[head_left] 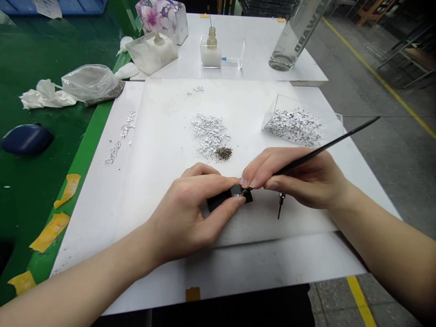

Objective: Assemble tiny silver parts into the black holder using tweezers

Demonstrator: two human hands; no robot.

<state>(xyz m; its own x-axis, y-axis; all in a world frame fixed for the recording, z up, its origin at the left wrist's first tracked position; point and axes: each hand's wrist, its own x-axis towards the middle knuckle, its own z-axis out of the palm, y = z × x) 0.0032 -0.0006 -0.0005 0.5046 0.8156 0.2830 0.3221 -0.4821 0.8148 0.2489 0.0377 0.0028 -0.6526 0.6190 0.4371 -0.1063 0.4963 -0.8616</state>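
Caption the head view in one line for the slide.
Left hand holds a small black block; right hand touches a thin black tool to it, near silver flakes.

The left forearm (85, 286) and the right forearm (388, 259) are bare, and the left hand (184, 218) and the right hand (299, 177) are slim, with short fingernails (244, 182).

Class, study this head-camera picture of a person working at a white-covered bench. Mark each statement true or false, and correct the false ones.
1. The right hand holds a slim black-handled tool. True.
2. The left hand grips a small black block. True.
3. The dark granules lie inside the clear box. False: they form a small heap on the white sheet, and the box holds silver flakes.
4. Both hands wear gloves. False: both are bare.
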